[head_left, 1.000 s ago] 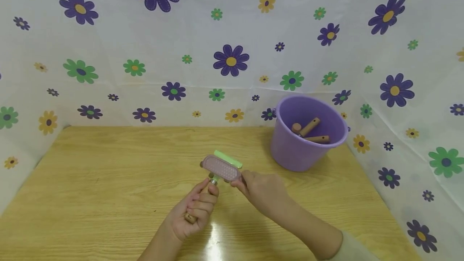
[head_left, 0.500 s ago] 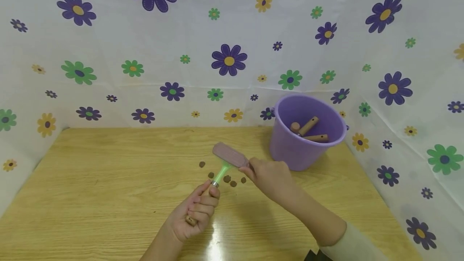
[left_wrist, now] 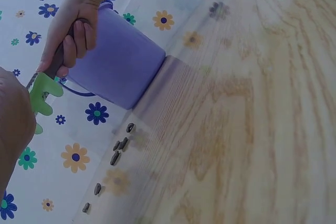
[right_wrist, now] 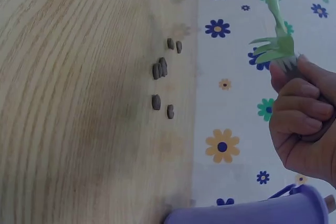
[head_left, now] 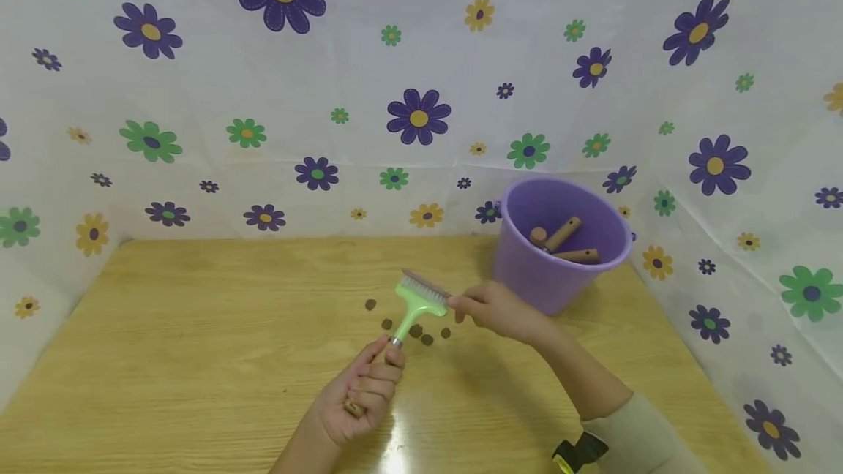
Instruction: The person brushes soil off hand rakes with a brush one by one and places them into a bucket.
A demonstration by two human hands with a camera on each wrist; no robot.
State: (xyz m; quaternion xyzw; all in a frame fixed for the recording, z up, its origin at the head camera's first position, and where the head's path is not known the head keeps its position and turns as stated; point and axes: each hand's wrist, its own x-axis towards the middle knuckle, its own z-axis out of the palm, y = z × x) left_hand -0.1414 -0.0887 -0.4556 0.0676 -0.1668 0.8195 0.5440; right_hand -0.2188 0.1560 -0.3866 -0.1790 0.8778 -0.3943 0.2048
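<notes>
My left hand (head_left: 358,393) grips the wooden handle of a small green hand rake (head_left: 416,306), its head raised over the table. My right hand (head_left: 497,313) holds a brownish-pink brush (head_left: 421,284) by its handle, fingers curled round it. Pale bristles of the brush lie right along the rake's head. In the right wrist view, the green tines of the rake (right_wrist: 278,48) show beside the brush bristles (right_wrist: 289,64), above the right hand (right_wrist: 304,108). Several small brown pebble-like lumps (head_left: 416,330) lie on the table under the rake.
A purple bucket (head_left: 527,280) stands at the back right, close to my right forearm. Wooden handles (head_left: 563,234) stick up inside it. Flower-printed white cloth (head_left: 342,137) borders the wooden table (head_left: 197,357) at the back and sides.
The brush first covered the rake's head with its back facing up, then moved away from me. Now it is turned edge-on, bristles against the rake, and the lumps beneath are uncovered.
</notes>
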